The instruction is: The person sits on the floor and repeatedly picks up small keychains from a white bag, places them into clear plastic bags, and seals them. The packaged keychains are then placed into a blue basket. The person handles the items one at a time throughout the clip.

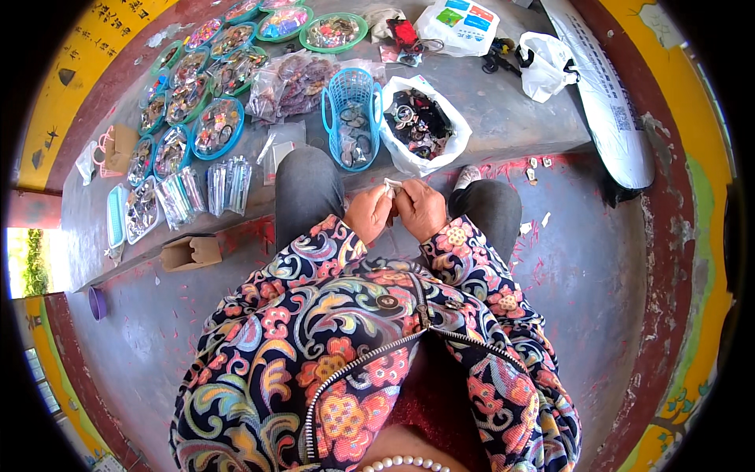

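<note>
My left hand (368, 214) and my right hand (421, 209) meet between my knees, fingers closed in a pinch. Between the fingertips is a small whitish piece (391, 186), perhaps paper or plastic; its kind is too small to make out. Just beyond my hands stands a blue openwork plastic basket (351, 118) with two handles and a few small packets inside. To its right, a white plastic bag (456, 146) gapes, full of dark hair ties and small trinkets.
At the far left, several round trays (214, 149) of small accessories crowd the raised ledge. Clear bags (287, 90) lie beside them, with packs of pens (229, 187) nearer. A cardboard box (191, 252) sits lower left; a long white board (609, 102) leans at the right.
</note>
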Demonstrator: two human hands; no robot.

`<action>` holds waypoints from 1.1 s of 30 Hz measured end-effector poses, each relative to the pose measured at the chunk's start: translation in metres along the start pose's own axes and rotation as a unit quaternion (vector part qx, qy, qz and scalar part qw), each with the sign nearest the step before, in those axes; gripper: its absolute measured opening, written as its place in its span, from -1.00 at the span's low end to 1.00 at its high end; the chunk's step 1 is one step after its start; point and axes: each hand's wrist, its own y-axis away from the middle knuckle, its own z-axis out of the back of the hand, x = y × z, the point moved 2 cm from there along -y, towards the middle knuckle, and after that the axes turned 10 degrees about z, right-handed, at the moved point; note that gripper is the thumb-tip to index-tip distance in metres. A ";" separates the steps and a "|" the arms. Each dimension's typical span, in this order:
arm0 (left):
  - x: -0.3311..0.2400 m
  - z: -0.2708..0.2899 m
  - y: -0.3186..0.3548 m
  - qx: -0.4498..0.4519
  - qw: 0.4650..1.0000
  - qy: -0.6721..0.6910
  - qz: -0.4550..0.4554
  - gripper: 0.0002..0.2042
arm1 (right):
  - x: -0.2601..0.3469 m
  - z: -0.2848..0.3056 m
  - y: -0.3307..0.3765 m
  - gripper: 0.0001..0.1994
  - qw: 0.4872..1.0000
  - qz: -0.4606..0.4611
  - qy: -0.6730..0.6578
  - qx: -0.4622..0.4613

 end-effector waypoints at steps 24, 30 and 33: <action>0.002 0.001 0.006 0.096 0.947 0.288 0.103 -0.64 | -0.036 0.015 -0.004 -0.83 0.740 -0.337 -0.578 -0.071; 0.013 -0.002 0.005 0.169 0.889 0.376 0.201 -0.61 | -0.042 0.016 -0.001 -0.84 0.743 -0.340 -0.573 -0.055; 0.015 0.000 0.003 0.214 0.851 0.419 0.234 -0.61 | -0.039 0.015 -0.002 -0.85 0.742 -0.332 -0.579 -0.054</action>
